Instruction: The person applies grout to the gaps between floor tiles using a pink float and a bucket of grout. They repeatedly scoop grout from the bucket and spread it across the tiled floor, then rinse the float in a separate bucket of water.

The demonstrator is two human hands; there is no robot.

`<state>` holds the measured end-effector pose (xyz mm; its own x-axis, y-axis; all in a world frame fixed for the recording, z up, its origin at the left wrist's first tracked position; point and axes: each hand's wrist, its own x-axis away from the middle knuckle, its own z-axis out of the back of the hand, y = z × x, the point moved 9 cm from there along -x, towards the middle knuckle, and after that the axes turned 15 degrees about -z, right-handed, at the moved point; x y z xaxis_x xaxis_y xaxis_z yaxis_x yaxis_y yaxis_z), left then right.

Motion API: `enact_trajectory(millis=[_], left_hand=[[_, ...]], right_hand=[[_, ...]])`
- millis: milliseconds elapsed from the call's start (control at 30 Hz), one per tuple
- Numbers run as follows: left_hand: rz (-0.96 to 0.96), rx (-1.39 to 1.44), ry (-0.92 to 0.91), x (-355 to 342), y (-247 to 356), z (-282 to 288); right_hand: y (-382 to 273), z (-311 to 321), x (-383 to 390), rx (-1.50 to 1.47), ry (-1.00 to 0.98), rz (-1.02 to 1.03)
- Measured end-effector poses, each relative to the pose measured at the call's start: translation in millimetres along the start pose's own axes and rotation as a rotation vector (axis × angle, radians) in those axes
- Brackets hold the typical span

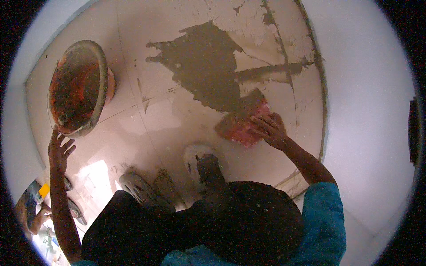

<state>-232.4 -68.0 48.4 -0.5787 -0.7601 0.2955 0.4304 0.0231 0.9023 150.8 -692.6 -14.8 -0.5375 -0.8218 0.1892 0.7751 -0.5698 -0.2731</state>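
Note:
My right hand [270, 129] presses down on a red cloth [244, 128], bunched and smeared with grey, on the tiled floor. Its fingers lie over the cloth and partly hide it. Just beyond the cloth spreads a patch of grey grout-like paste [204, 62], ragged at its edges and running into the tile joints at the right. My left hand [58, 150] is at the near rim of a bucket [103, 75], with fingers apart; whether they touch the rim I cannot tell. The bucket is reddish inside, with a grey-crusted rim.
White walls [364, 88] rise at the right and left. My shoes [195, 159] stand on the floor close behind the cloth. At the lower left another person's hand [41, 215] shows beside a yellow item [44, 191] and a dark shoe [76, 210]. Bright light falls on nearby tiles.

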Motion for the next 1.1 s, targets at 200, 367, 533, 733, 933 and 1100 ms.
enact_trajectory(millis=[200, 367, 533, 733, 933, 1100], left_hand=[[0.08, 0.012, 0.172, 45, 32, -17], [0.24, 0.077, 0.323, 122, 18, -51], [0.227, 0.023, 0.32, 153, 37, -79], [0.159, 0.029, 0.295, 176, 109, -108], [-0.118, 0.115, 0.189, 184, 149, -67], [-0.067, 0.312, 0.355, 170, 129, -67]], right_hand=[[-86, 23, -82, 0.156, 0.33, 0.276], [-138, 43, -150, 0.228, 0.424, 0.215], [-165, 46, -221, 0.202, 0.591, 0.195], [-150, 41, -339, 0.251, 0.866, 0.208], [-120, 129, -414, 0.173, 0.255, -0.139], [-40, 144, -264, 0.116, 0.469, 0.254]])
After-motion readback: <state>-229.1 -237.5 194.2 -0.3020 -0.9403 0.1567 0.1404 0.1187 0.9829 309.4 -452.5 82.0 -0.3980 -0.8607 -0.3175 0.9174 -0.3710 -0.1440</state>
